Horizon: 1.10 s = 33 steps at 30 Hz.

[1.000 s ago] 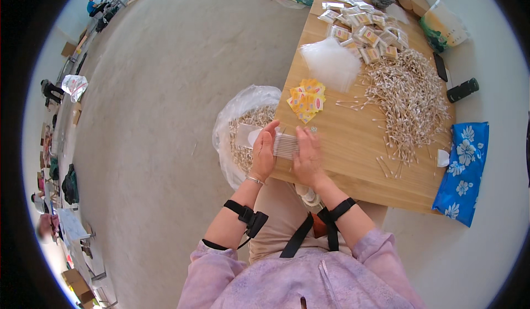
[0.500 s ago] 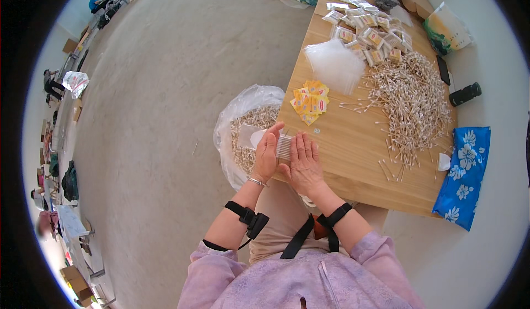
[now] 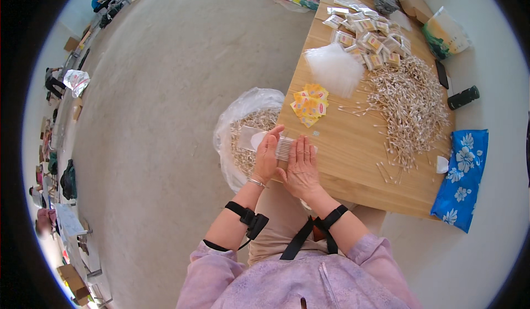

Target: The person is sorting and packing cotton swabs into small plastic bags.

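Note:
A neat row of cotton swabs lies side by side at the table's near left corner, between my two hands. My left hand stands on edge against one end of the row, fingers stretched out. Lying flat with fingers together and extended, my right hand presses at the other end. A clear plastic piece with a white rounded part sticks out left of my left hand; whether it joins the swabs is hidden. Just beyond are yellow printed cards and a stack of clear plastic bags.
A large heap of loose swabs covers the table's right side, with filled packets behind it. A black bottle, a phone and a blue flowered pack line the right edge. Left of the table stands a swab-filled plastic sack.
The view has shifted slightly. My hands stay in nearly the same place around the row of swabs, with the right one moved very slightly.

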Each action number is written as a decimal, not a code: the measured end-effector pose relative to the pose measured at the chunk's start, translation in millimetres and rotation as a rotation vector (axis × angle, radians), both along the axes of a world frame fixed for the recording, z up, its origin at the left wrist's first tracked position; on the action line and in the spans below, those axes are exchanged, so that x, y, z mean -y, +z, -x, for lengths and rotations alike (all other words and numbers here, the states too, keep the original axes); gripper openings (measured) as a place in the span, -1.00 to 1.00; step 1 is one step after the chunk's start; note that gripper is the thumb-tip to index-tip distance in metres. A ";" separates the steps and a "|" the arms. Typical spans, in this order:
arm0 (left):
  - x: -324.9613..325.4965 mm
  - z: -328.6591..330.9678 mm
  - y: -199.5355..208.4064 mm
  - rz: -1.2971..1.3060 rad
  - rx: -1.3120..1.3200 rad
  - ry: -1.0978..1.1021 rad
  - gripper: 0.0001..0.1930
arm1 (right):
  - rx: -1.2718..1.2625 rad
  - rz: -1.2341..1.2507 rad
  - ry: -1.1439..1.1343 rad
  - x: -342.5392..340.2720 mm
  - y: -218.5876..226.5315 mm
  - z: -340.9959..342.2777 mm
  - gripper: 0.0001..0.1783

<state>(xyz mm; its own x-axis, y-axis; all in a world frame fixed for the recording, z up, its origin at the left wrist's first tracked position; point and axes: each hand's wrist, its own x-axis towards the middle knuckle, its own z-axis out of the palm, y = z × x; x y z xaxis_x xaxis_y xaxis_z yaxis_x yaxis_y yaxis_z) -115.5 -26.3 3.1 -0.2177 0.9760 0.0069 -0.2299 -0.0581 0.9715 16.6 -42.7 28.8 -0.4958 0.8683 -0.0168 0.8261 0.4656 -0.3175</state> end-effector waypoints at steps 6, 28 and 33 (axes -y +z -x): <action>2.9 1.2 1.9 0.023 0.036 -0.037 -0.47 | 0.014 -0.050 0.032 3.2 -6.7 1.8 0.02; 6.4 14.9 16.0 0.058 -0.069 -0.172 -0.54 | -0.059 0.006 -0.029 3.3 -9.8 14.9 -0.04; -4.3 64.2 44.7 -0.159 -1.139 -0.261 -0.27 | -0.054 0.010 -0.059 3.5 -9.7 12.6 -0.04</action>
<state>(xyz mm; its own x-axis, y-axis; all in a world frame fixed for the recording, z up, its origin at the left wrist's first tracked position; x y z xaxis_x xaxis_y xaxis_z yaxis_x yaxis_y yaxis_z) -179.7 -22.0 47.8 0.1988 0.9606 0.1940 0.7426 -0.2768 0.6099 4.0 -46.1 19.1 -0.4445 0.8958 -0.0003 0.8335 0.4135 -0.3663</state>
